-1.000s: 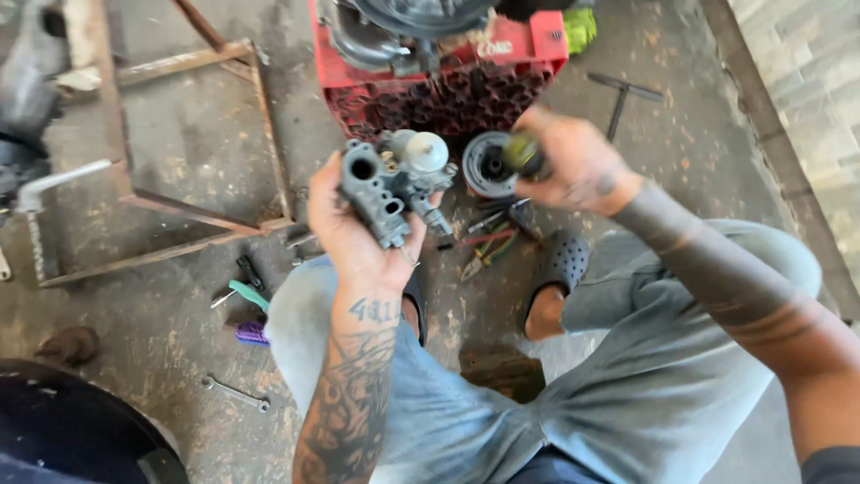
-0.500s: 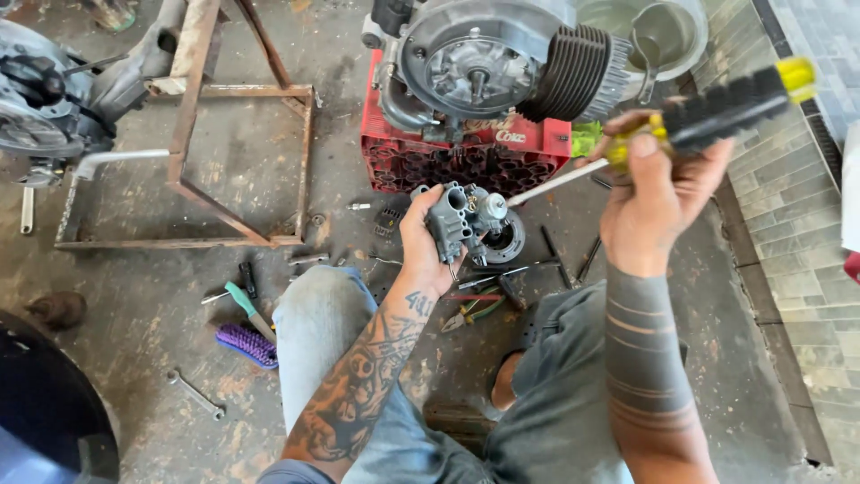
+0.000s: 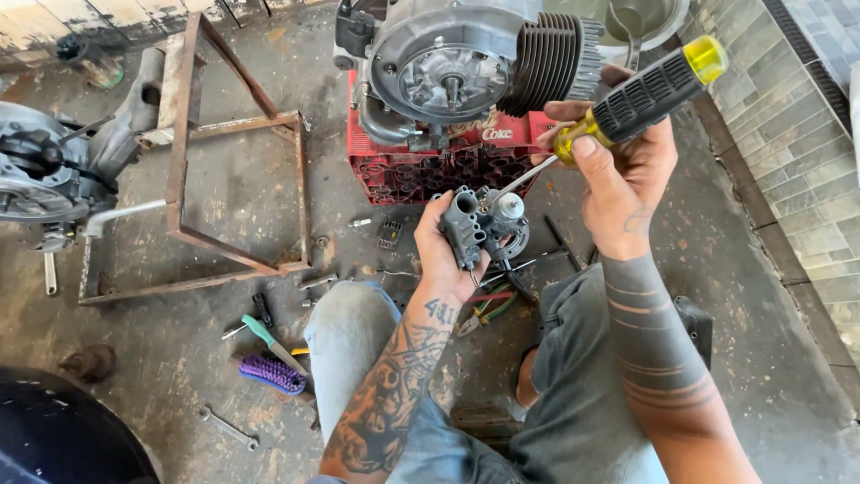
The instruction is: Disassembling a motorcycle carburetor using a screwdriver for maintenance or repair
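Gripping carburetor (image 3: pixel 479 229) in your left hand (image 3: pixel 443 255), fingers wrapped round body, above knees. Right hand (image 3: pixel 627 170) fisted on screwdriver (image 3: pixel 627 99), tip at carb top. Looks heavy, rigid cast metal, likely oily; hold main body, not small fittings.

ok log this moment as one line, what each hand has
left hand: holds carburetor | right hand: grips screwdriver, tip at carburetor | behind: engine on red crate
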